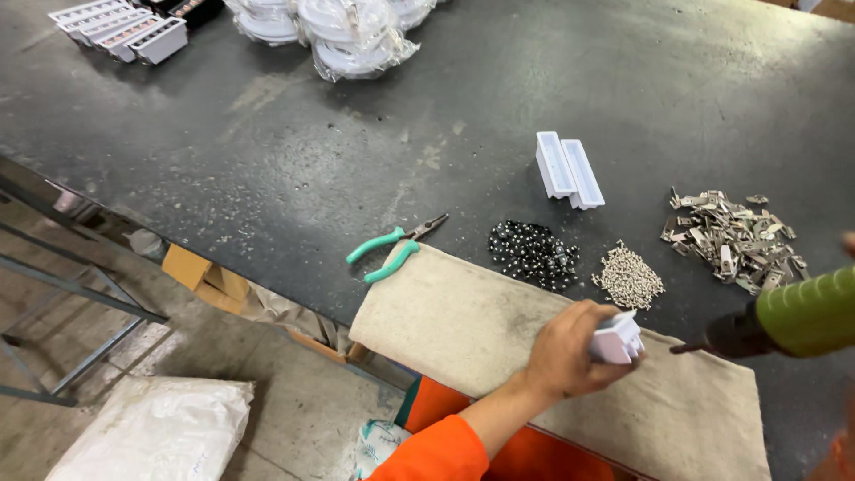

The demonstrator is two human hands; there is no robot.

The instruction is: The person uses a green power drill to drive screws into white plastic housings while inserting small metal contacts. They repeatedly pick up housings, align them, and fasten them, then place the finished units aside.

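- Here, the left hand (568, 349) is closed around a small white plastic housing (617, 340), held just above a beige cloth pad (445, 312) on the dark bench (267, 151).
- Just to its right, a green-bodied power screwdriver (784, 319) points its tip at the housing; the right hand itself is almost wholly out of view, so I cannot tell how it grips.
- Beyond the left hand lie small silver screws (628, 278) and black round parts (533, 252); further right, bent metal clips (735, 239).
- Two white housings (568, 169) rest well beyond; teal-handled pliers (396, 251) lie off to the left.
- Risk, as I judge it: the driver tip is near the fingers, and a slip off the housing could jab them.
- The housing is held by its end only, so torque might twist it loose.
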